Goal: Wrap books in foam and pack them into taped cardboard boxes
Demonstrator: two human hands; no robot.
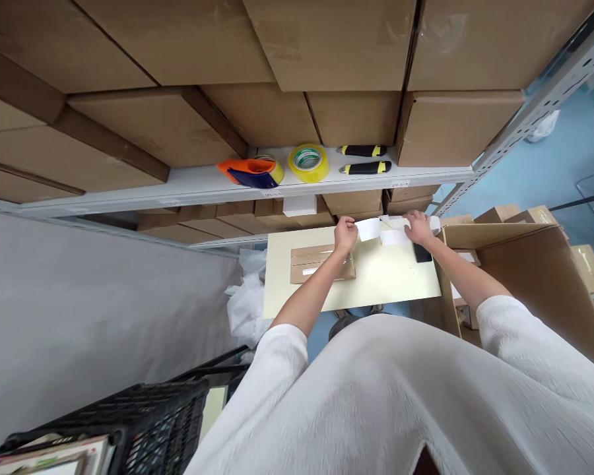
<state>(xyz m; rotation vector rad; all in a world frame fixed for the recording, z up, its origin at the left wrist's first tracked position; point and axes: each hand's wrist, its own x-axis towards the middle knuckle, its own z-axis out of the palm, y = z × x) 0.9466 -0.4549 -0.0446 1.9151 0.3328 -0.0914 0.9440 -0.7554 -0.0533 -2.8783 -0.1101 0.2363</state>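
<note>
Left of the taped parcel (307, 257) there's a bunch of white plastic bags (247, 307) hanging by the bench (400, 284). The parcel itself lies flat on the bench, and I'd say its packing is done: tape over the flaps, plus a small white strip on top. Just right of it, the left hand (345, 234) has its fingers pinched on a white slip (369, 229), with the forearm crossing over the parcel's right end. That slip looks loose, so placing it seems undone. Further right of the parcel is a second slip (393, 238), then the right hand (418, 228), palm down, forearm angled in. Its fingers are bent over some white stuff, but it's too small to tell if they're gripping or just resting. Past that, a black phone (422, 253), then a big carton (525, 277) well right of the parcel.
</note>
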